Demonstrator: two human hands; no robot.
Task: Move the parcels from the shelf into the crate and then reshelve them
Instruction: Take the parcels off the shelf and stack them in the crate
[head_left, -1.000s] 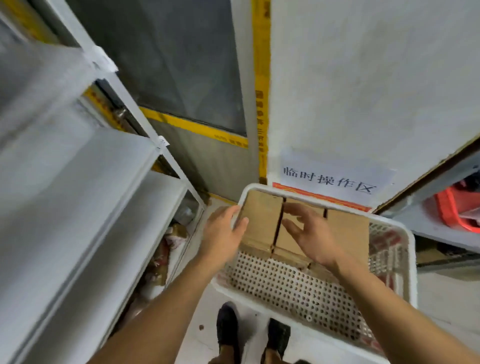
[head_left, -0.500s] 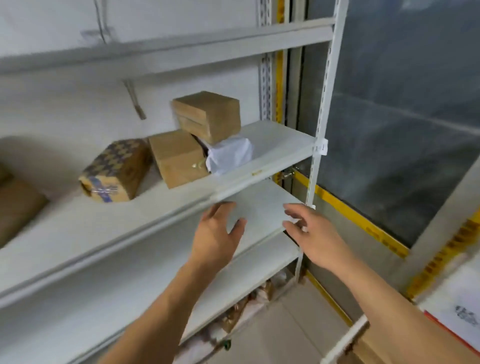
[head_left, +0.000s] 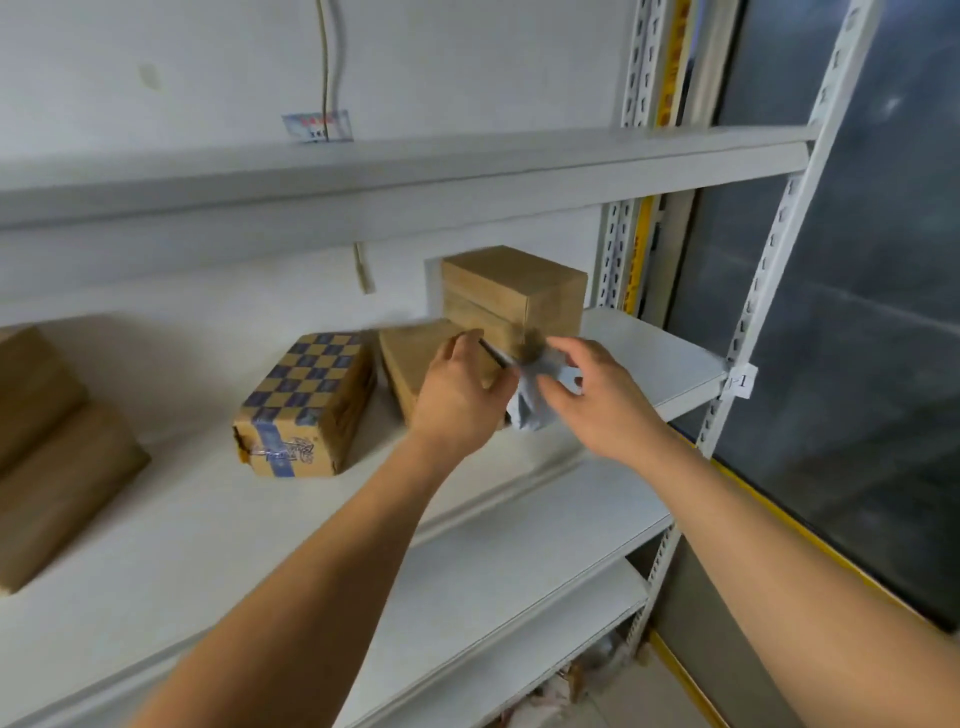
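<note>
Left hand (head_left: 457, 395) spread against a brown box (head_left: 415, 358); right hand (head_left: 597, 400), at its 3 o'clock, loosely spread by the white parcel (head_left: 530, 400) on the shelf (head_left: 649, 353).

white tag (head_left: 742, 382) on the shelf upright (head_left: 779, 249) reads "1-1"; wall sticker (head_left: 318, 126) illegible

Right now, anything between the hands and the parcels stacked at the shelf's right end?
Nothing visible. Both the left hand and right hand are already at the grey poly bag, below the top cardboard box.
</note>
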